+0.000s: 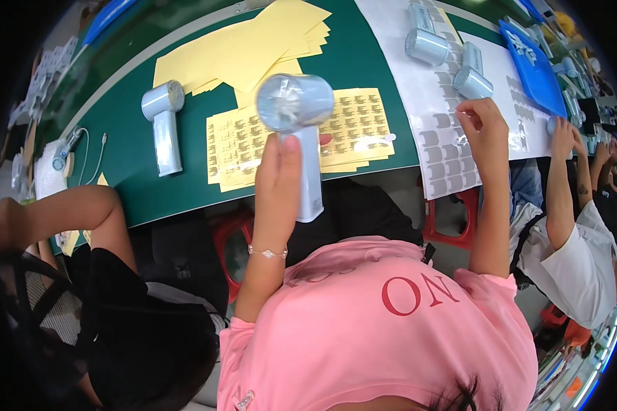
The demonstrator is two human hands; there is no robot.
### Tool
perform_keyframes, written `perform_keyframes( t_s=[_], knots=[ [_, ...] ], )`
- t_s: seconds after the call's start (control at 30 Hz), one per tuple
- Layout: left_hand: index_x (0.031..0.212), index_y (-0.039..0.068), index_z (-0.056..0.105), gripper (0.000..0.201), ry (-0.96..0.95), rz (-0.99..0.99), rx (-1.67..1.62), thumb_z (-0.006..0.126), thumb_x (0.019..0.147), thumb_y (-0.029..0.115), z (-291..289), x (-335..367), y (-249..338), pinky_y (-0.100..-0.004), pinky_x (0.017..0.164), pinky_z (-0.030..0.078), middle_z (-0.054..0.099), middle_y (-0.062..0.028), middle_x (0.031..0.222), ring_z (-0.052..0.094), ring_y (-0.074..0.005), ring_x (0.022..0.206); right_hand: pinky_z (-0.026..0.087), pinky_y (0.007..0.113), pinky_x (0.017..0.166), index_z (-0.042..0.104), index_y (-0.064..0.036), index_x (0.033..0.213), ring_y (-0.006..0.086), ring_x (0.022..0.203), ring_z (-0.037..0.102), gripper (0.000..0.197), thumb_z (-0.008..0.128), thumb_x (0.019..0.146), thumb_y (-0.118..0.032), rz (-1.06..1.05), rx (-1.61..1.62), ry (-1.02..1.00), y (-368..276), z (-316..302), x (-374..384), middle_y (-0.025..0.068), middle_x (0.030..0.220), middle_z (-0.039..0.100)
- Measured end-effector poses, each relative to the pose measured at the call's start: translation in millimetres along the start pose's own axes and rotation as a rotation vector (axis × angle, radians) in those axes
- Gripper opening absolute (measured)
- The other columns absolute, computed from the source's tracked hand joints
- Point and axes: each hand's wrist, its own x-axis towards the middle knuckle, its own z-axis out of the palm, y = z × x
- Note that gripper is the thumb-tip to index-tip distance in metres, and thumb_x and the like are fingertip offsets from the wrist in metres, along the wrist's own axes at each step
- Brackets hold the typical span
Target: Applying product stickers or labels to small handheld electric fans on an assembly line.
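So the left hand (275, 171) is wrapped round the handle of a pale blue handheld fan (310, 175), thumb in front, fingertips peeking out on the other side. That fan's up in the air at the bench's near edge, round head toward the far side and a bit blurry. The right hand (487, 133) is raised, fingers curled with thumb and index close together; can't tell if anything's pinched in there. It's just beside a second fan (472, 82), over white sheets (452, 147) with grey shapes that reach the near edge.

Under the held fan there are printed yellow sheets (360, 116), with plain yellow paper (230, 58) piled behind toward the far edge. Another fan (166, 140) lies left of those on the green bench (353, 51). One more fan (426, 46) sits toward the far right corner, near a blue tray (548, 92).
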Motion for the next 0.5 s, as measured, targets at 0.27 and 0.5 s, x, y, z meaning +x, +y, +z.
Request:
perform_keyframes(
  t_s=[0.27, 0.5],
  knots=[
    [0.110, 0.000, 0.049, 0.060, -0.225, -0.196, -0.944, 0.024, 0.094, 0.052, 3.9, 0.7, 1.7, -0.0233, 0.053, 0.044, 0.060, -0.0157, 0.090, 0.052, -0.0137, 0.065, 0.042, 0.030, 0.065, 0.055, 0.0007, 0.089, 0.0222, 0.071, 0.053, 0.020, 0.063, 0.071, 0.004, -0.206, 0.083, -0.235, 23.3, 14.3, 1.1, 0.0112, 0.080, 0.051],
    [0.107, 0.002, 0.051, 0.059, -0.251, -0.241, -1.013, 0.031, 0.091, 0.055, 13.8, 1.1, 0.1, -0.0247, 0.056, 0.047, 0.059, -0.0097, 0.083, 0.055, -0.0129, 0.066, 0.042, 0.031, 0.062, 0.054, -0.0022, 0.094, 0.0209, 0.064, 0.048, 0.022, 0.061, 0.074, 0.003, -0.248, 0.016, -0.162, 26.9, 17.4, -5.6, 0.0112, 0.087, 0.049]
  ],
)
